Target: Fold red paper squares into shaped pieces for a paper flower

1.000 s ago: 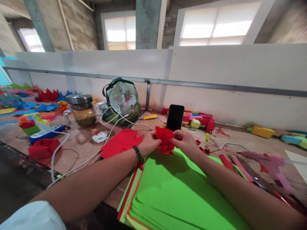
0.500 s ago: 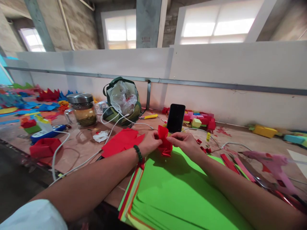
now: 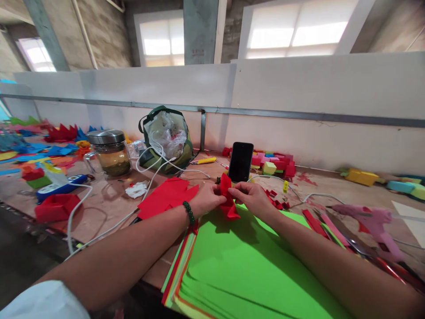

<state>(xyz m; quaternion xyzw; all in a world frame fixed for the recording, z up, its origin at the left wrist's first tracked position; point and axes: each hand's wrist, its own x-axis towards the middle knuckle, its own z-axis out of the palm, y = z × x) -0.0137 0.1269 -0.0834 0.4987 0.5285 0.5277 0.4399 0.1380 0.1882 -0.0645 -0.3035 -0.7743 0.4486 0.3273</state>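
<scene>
Between my two hands is a piece of folded red paper [image 3: 229,207], its creased lower end flaring out over a stack of coloured paper [image 3: 262,261] with green on top. My left hand [image 3: 208,200], with a dark green bead bracelet at the wrist, pinches the paper's left side. On the other side, the fingertips of my right hand [image 3: 249,197] are closed on its edge. Flat red sheets [image 3: 166,197] lie just left of my left hand. Behind the folded paper a black phone [image 3: 241,161] stands upright.
A glass tea jar [image 3: 111,155], an open camouflage bag [image 3: 169,141] and white cables are at the left and back. Small paper boxes [image 3: 274,166] are piled behind the phone. A pink glue gun [image 3: 368,221] and scissors [image 3: 360,248] lie at the right.
The folded red paper has turned and tilted, its lower end now pointing to the right. Both hands still hold it, and the view has shifted slightly.
</scene>
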